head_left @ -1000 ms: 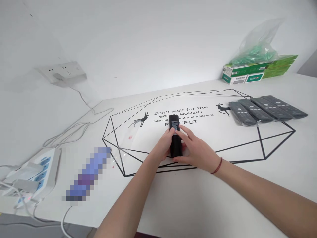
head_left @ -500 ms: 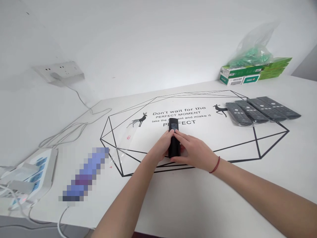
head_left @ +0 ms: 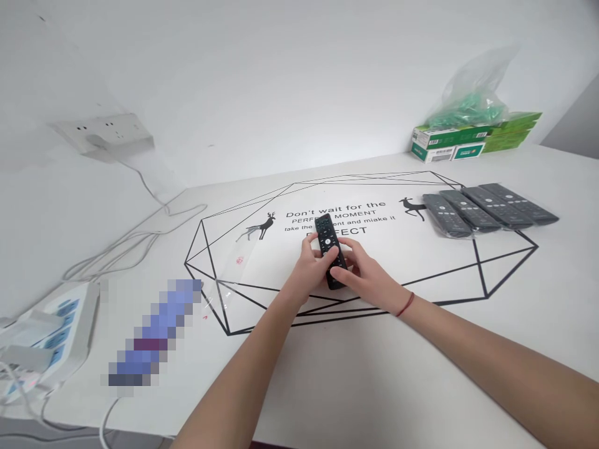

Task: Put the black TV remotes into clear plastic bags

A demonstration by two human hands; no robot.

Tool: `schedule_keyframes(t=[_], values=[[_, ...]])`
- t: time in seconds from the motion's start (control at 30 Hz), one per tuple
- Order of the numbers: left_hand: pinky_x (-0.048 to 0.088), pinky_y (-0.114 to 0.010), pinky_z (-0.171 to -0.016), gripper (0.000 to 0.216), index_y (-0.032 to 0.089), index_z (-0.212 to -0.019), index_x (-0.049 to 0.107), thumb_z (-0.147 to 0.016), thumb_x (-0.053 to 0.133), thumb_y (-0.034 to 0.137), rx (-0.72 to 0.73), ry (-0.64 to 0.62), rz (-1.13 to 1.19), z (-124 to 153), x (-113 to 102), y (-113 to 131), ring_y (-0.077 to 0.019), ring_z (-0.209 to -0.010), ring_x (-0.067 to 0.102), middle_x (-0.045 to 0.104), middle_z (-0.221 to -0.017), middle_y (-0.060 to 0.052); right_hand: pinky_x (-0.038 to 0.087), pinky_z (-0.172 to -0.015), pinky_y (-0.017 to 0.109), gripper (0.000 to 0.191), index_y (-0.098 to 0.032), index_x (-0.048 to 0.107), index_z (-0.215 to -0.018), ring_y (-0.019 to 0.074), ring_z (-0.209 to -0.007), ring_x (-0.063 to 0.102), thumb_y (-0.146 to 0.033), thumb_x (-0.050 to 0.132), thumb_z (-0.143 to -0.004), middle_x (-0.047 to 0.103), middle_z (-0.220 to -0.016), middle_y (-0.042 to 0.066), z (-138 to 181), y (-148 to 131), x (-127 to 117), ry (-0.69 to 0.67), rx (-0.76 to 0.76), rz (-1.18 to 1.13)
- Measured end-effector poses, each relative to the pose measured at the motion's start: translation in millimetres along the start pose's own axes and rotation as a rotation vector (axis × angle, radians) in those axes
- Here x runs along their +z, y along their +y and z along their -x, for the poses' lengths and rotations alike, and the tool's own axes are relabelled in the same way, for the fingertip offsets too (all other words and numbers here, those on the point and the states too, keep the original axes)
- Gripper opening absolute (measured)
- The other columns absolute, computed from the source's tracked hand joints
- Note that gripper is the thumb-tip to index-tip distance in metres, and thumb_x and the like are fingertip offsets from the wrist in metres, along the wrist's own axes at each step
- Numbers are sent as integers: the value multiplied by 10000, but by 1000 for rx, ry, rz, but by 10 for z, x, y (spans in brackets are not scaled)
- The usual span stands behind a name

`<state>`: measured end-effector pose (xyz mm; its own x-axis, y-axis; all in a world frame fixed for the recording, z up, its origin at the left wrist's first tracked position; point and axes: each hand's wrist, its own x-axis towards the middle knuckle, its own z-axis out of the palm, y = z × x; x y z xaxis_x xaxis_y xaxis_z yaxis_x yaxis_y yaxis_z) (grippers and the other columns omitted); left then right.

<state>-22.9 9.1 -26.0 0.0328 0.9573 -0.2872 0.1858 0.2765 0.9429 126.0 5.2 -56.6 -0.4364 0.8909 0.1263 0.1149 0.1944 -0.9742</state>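
A black remote control (head_left: 326, 232) is held between both hands over the middle of the printed table (head_left: 346, 386), its button side facing up. My left hand (head_left: 309, 267) grips it from the left, thumb lying over the buttons. From the right, my right hand (head_left: 367, 269) grips the lower part, with its thumb near the bottom end and its fingers curled along the side. Part of the remote's lower half is covered by the thumbs. To the right, several remotes in clear plastic sleeves (head_left: 482, 211) lie side by side.
A clear plastic sleeve (head_left: 234, 268) lies left of my hands. Beyond it are a blurred-out bluish object (head_left: 159, 330), a white power strip (head_left: 70, 337) and loose cables (head_left: 126, 246). Green and white boxes (head_left: 449, 143) with a plastic bag (head_left: 472, 100) on top stand at the back right.
The remote has been turned over, from its plain labelled back to its button side, and now tilts slightly. Both hands have shifted their grip to its sides.
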Motion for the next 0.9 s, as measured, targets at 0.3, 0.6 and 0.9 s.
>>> schedule_keyframes(t=[0.3,0.6,0.9], values=[[468,-318,-704,544,248,-1317,431,-865,445,551,297,-52,-379,-12,-38,-74,-181,-753,603,638,-911,-45,498,-735,389,790,-250,232,-1382,220,-845,618,-479,669,-766,647,-924,47,-33,48,4,99,85,-36],[471,-294,-753,405,217,-1026,649,-930,299,398,413,141,-682,-51,-244,65,-170,-782,608,672,-896,-43,464,-614,318,715,-246,285,-1309,173,-677,556,-246,655,-697,570,-813,-10,-3,-20,12,207,123,66],[392,-506,-936,617,100,-1399,360,-816,440,286,-231,746,-993,-172,-1228,-48,-392,-1249,424,473,-1347,-239,414,-576,293,524,-241,379,-1146,154,-619,502,-250,587,-665,546,-816,-19,-2,-61,35,247,164,152]])
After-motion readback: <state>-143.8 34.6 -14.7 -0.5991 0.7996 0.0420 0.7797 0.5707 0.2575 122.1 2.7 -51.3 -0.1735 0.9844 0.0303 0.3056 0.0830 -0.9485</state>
